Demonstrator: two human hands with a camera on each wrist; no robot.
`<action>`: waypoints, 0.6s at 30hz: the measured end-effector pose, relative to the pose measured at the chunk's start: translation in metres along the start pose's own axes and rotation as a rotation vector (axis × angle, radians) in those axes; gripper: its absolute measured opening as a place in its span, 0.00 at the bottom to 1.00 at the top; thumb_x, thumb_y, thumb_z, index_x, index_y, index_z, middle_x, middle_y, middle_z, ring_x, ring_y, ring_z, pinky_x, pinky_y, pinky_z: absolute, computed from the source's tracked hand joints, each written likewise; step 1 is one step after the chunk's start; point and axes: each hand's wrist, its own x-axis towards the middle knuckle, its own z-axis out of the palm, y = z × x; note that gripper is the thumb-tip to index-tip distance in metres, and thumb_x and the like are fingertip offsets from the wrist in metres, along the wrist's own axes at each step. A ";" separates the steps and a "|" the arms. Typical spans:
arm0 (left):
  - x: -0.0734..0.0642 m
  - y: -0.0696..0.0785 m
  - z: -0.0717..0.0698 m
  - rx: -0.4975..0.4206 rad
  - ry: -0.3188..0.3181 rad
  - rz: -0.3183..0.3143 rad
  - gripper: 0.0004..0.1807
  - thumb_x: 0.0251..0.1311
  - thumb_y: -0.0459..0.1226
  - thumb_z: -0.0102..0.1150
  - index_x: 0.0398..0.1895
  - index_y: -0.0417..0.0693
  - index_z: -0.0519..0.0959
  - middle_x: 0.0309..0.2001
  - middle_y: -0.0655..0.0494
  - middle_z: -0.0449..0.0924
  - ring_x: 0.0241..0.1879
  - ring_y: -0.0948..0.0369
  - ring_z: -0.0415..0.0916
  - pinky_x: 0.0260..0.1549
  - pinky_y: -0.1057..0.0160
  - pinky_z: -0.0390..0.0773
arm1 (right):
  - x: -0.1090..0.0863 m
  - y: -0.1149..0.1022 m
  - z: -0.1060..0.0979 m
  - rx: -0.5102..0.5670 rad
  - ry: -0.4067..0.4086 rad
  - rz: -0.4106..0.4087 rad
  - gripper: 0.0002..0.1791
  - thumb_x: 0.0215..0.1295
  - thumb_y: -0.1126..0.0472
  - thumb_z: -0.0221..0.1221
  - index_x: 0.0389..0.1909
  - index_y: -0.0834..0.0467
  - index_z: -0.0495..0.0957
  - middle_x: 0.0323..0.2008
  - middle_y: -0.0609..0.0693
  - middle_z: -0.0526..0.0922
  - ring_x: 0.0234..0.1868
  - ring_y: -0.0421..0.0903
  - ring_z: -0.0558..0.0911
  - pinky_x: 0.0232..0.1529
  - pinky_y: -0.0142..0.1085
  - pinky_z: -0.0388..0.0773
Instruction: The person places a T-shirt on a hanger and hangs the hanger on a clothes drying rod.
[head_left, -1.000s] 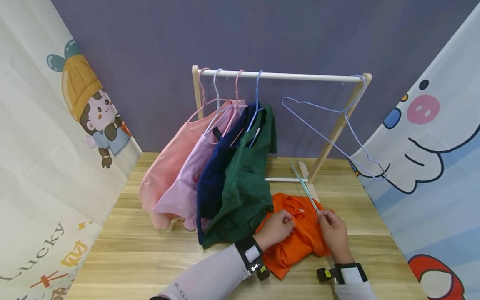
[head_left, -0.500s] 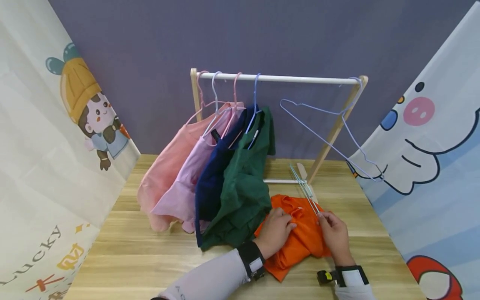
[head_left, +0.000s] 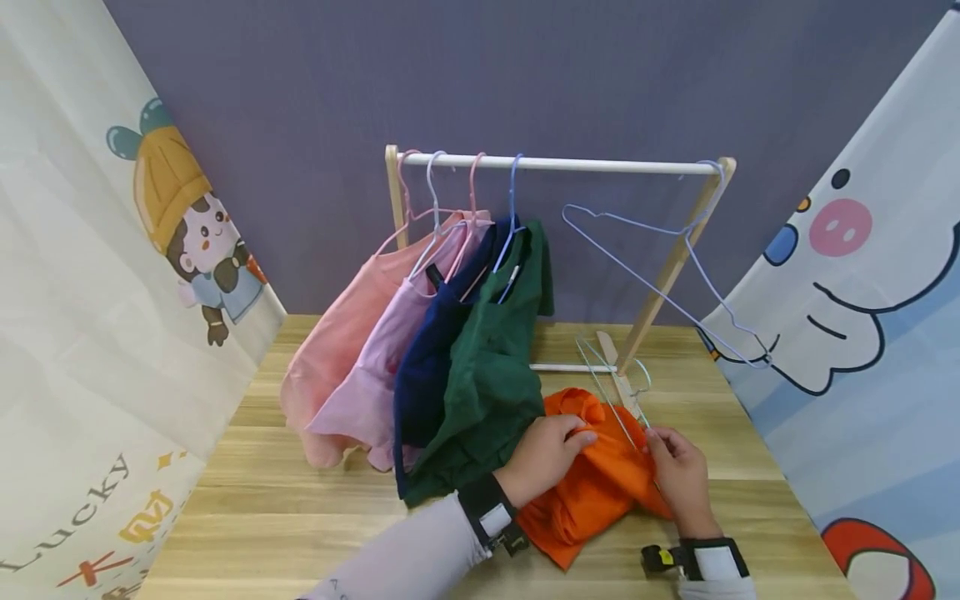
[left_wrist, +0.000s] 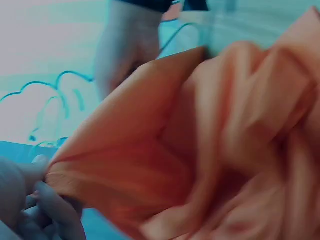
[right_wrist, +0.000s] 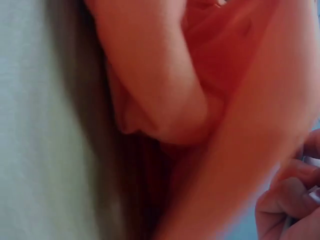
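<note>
An orange shirt (head_left: 585, 500) lies crumpled on the table, its upper edge lifted. My left hand (head_left: 546, 454) pinches that edge between thumb and fingers; in the left wrist view the fingertips (left_wrist: 57, 205) grip the cloth. A pale teal wire hanger (head_left: 606, 393) slants over the shirt, its hook (head_left: 648, 379) pointing away to the right. My right hand (head_left: 681, 475) holds the hanger near the shirt's right side. Its curled fingers (right_wrist: 290, 200) show in the right wrist view, partly behind orange cloth. The hanger's near end is hidden by the shirt and hand.
Behind stands a rack with a white rail (head_left: 585, 165). Pink (head_left: 352, 342), lilac (head_left: 382, 367), navy (head_left: 431, 358) and green (head_left: 495, 358) garments hang at its left. A bare blue-violet hanger (head_left: 637, 271) hangs at the right end, above the wooden foot (head_left: 626, 392).
The hanger has turned from nearly edge-on to showing its frame and hook. My left hand has raised the shirt's edge, and my right hand has shifted slightly right.
</note>
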 end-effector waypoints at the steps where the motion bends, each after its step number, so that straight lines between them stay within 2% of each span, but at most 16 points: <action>1: 0.001 0.003 -0.006 0.000 -0.012 0.006 0.12 0.62 0.49 0.53 0.23 0.59 0.71 0.17 0.65 0.60 0.18 0.70 0.60 0.17 0.75 0.61 | 0.000 -0.002 -0.001 0.003 0.001 0.007 0.17 0.66 0.53 0.53 0.41 0.63 0.80 0.28 0.57 0.80 0.29 0.48 0.75 0.25 0.27 0.73; 4: 0.005 0.010 -0.027 -0.065 -0.070 -0.018 0.10 0.63 0.48 0.51 0.26 0.59 0.73 0.17 0.62 0.66 0.15 0.70 0.65 0.15 0.73 0.67 | 0.002 -0.007 -0.006 0.017 0.008 0.021 0.17 0.67 0.52 0.52 0.40 0.62 0.79 0.28 0.48 0.81 0.30 0.48 0.75 0.26 0.26 0.72; 8: 0.010 0.022 -0.058 -0.190 -0.118 -0.063 0.09 0.65 0.48 0.47 0.32 0.57 0.74 0.20 0.54 0.72 0.11 0.62 0.72 0.13 0.67 0.74 | 0.006 -0.009 -0.010 0.113 0.022 0.033 0.13 0.66 0.54 0.54 0.36 0.61 0.79 0.27 0.36 0.80 0.22 0.42 0.70 0.19 0.26 0.67; 11: 0.014 0.032 -0.082 -0.158 -0.082 -0.008 0.09 0.66 0.48 0.47 0.32 0.58 0.74 0.22 0.56 0.71 0.17 0.63 0.71 0.16 0.68 0.73 | 0.007 -0.012 -0.012 0.207 0.030 0.052 0.11 0.65 0.56 0.55 0.34 0.60 0.78 0.25 0.36 0.80 0.16 0.39 0.65 0.12 0.27 0.62; 14: 0.016 0.043 -0.105 -0.069 -0.032 0.052 0.09 0.66 0.49 0.47 0.33 0.59 0.75 0.24 0.61 0.69 0.24 0.65 0.69 0.23 0.69 0.70 | 0.006 -0.015 -0.014 0.265 0.021 0.067 0.09 0.65 0.58 0.55 0.34 0.60 0.78 0.22 0.39 0.79 0.15 0.38 0.65 0.11 0.27 0.61; 18: 0.012 0.060 -0.135 0.003 -0.018 0.087 0.11 0.66 0.51 0.46 0.39 0.62 0.77 0.30 0.67 0.75 0.31 0.69 0.69 0.33 0.69 0.73 | 0.005 -0.018 -0.014 0.293 0.017 0.087 0.09 0.65 0.59 0.55 0.34 0.61 0.78 0.22 0.41 0.79 0.15 0.38 0.65 0.11 0.27 0.61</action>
